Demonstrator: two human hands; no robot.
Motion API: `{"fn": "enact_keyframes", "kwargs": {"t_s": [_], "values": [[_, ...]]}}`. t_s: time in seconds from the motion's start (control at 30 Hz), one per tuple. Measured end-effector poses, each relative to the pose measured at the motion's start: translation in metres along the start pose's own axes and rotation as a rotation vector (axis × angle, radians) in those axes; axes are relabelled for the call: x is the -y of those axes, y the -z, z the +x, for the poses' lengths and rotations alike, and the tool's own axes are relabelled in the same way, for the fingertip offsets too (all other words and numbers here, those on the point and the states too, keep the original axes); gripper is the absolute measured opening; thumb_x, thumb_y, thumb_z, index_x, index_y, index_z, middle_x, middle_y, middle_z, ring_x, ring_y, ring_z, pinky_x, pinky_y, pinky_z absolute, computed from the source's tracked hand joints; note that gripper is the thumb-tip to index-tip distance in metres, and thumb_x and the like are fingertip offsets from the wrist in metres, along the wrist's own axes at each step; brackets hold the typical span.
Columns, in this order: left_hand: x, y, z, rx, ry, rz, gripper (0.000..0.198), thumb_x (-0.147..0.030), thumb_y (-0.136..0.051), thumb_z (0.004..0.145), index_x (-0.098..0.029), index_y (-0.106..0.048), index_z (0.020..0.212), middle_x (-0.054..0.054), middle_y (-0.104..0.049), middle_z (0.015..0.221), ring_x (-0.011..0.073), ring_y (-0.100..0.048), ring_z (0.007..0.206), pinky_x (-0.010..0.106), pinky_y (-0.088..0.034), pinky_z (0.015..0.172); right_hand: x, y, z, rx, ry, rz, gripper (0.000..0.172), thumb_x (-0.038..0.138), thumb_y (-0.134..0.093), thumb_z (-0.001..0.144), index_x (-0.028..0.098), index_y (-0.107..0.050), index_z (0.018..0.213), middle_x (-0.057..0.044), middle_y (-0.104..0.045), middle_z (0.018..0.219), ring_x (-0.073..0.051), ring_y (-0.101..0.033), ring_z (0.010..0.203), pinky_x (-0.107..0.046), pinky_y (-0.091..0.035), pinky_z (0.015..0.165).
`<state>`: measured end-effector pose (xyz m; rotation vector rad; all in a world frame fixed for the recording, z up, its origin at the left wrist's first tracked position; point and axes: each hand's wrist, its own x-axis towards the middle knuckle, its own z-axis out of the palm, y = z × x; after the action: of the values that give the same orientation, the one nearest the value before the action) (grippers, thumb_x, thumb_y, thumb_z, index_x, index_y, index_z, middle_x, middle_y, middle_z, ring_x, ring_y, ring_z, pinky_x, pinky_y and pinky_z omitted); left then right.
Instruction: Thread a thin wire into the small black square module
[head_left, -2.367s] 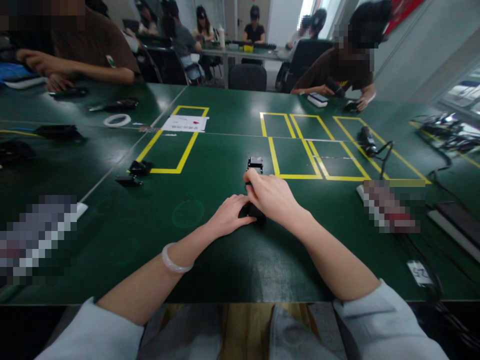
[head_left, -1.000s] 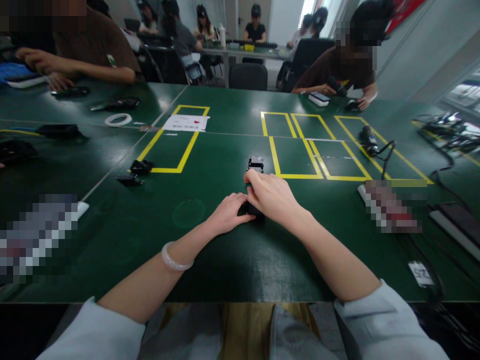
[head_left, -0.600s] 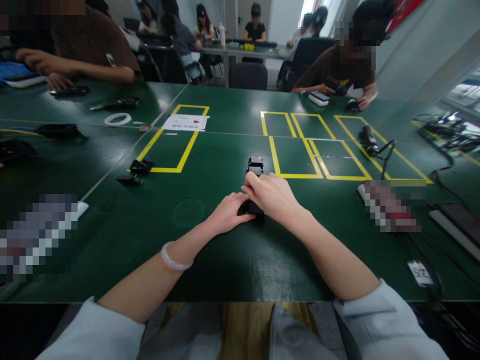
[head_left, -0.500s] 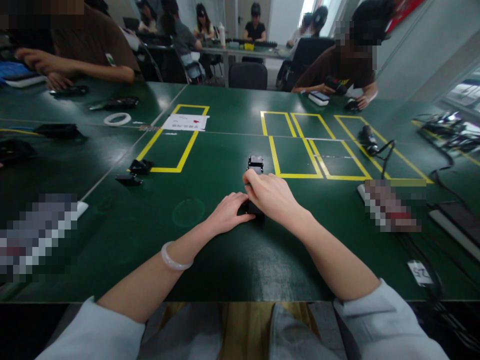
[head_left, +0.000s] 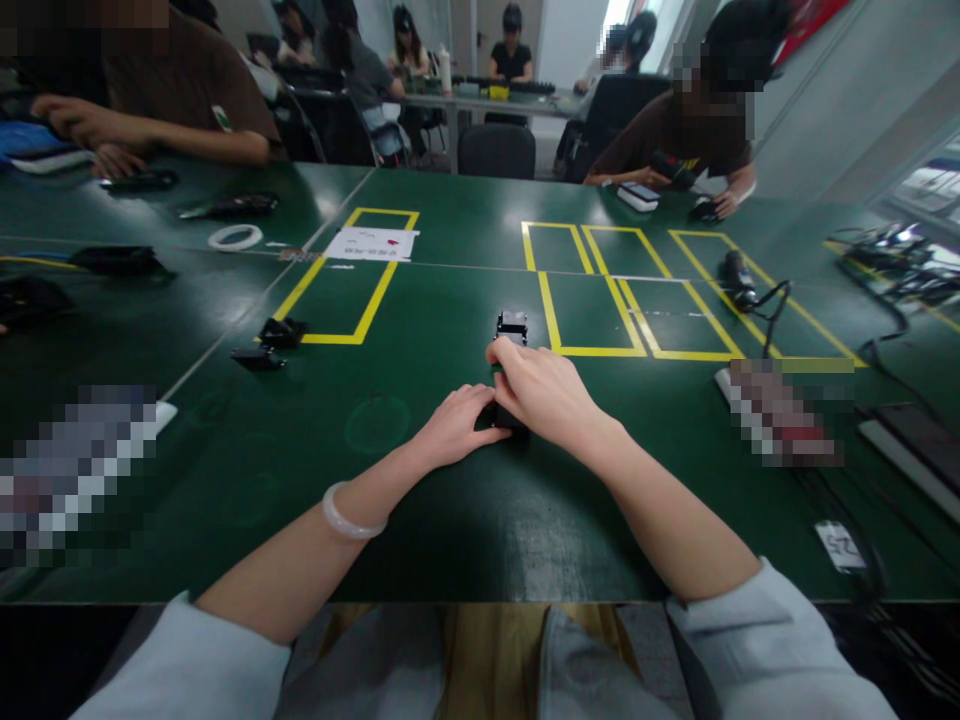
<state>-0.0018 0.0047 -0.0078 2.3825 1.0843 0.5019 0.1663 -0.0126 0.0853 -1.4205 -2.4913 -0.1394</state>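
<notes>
L hand (head_left: 459, 425) grips near end of a blk device (head_left: 512, 325), thumb along the near edge, fingers at its L side. R hand (head_left: 551, 395) curled over the device's middle; fingertips partly hidden, can't tell if it's pinching anything. Device sits on the green bench (head_left: 480, 540), ctr, btwn two yellow-taped rectangles (head_left: 550, 310). White tag (head_left: 838, 547) on R, by blk cables (head_left: 874, 575), looks like "25". Paper sheet (head_left: 371, 244) across the L rectangle: red mark + line of chars, too small to read. Two small blk parts (head_left: 282, 332) near that rectangle's near L corner.
</notes>
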Motion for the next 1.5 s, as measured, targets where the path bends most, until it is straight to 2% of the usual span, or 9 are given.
{"fn": "enact_keyframes", "kwargs": {"t_s": [0.13,0.27,0.5,0.63,0.77,1.1,1.5], "values": [[-0.002,0.001,0.000,-0.004,0.001,-0.003,0.046,-0.050,-0.062,0.084,-0.018,-0.057,0.117,0.011,-0.061,0.120,0.0296,-0.056,0.106,0.044,-0.044,0.093,0.000,0.005,-0.002,-0.013,0.005,0.038,0.019,0.021,-0.037,0.091,0.018,-0.052,0.103,-0.003,-0.067,0.085,-0.015,-0.059,0.072,-0.028,-0.030,0.064],[-0.005,0.002,0.000,0.001,-0.009,-0.010,0.045,-0.051,-0.061,0.085,-0.021,-0.057,0.119,0.009,-0.062,0.117,0.0287,-0.056,0.106,0.043,-0.044,0.092,-0.004,0.014,-0.004,-0.081,-0.015,0.075,0.021,0.026,-0.034,0.094,0.019,-0.053,0.099,-0.002,-0.066,0.080,-0.013,-0.056,0.067,-0.026,-0.030,0.063],[-0.006,0.004,-0.001,0.003,-0.014,-0.021,0.038,-0.046,-0.061,0.086,-0.023,-0.057,0.117,0.006,-0.062,0.114,0.0257,-0.054,0.104,0.039,-0.043,0.090,-0.027,0.027,-0.018,-0.192,-0.168,0.191,0.021,0.031,-0.036,0.094,0.020,-0.053,0.101,0.001,-0.059,0.068,-0.012,-0.052,0.057,-0.024,-0.031,0.058],[-0.005,0.002,-0.001,-0.005,-0.019,-0.027,0.037,-0.045,-0.061,0.086,-0.024,-0.058,0.115,0.006,-0.061,0.114,0.0252,-0.054,0.104,0.038,-0.043,0.090,-0.039,0.019,-0.036,-0.195,-0.198,0.318,0.019,0.031,-0.038,0.093,0.020,-0.052,0.099,0.004,-0.053,0.062,-0.011,-0.048,0.053,-0.023,-0.032,0.057],[-0.004,0.003,-0.001,-0.001,-0.031,-0.038,0.035,-0.045,-0.061,0.086,-0.024,-0.058,0.115,0.005,-0.061,0.114,0.0247,-0.054,0.103,0.037,-0.042,0.090,-0.040,0.008,-0.048,-0.214,-0.193,0.353,0.019,0.031,-0.038,0.093,0.020,-0.052,0.099,0.004,-0.054,0.065,-0.010,-0.049,0.054,-0.023,-0.034,0.059],[-0.007,0.005,-0.001,0.017,-0.012,-0.030,0.035,-0.044,-0.061,0.086,-0.024,-0.057,0.115,0.005,-0.061,0.114,0.0248,-0.054,0.104,0.037,-0.042,0.090,-0.036,0.002,-0.051,-0.170,-0.180,0.350,0.018,0.028,-0.039,0.092,0.019,-0.053,0.098,0.004,-0.052,0.063,-0.010,-0.048,0.052,-0.022,-0.033,0.058],[-0.004,0.003,-0.002,0.012,-0.020,-0.025,0.037,-0.046,-0.060,0.087,-0.024,-0.057,0.116,0.005,-0.061,0.113,0.0246,-0.053,0.103,0.037,-0.041,0.090,-0.035,0.001,-0.050,-0.130,-0.170,0.315,0.019,0.028,-0.038,0.092,0.018,-0.053,0.098,0.001,-0.060,0.067,-0.011,-0.054,0.056,-0.022,-0.035,0.059]]}}
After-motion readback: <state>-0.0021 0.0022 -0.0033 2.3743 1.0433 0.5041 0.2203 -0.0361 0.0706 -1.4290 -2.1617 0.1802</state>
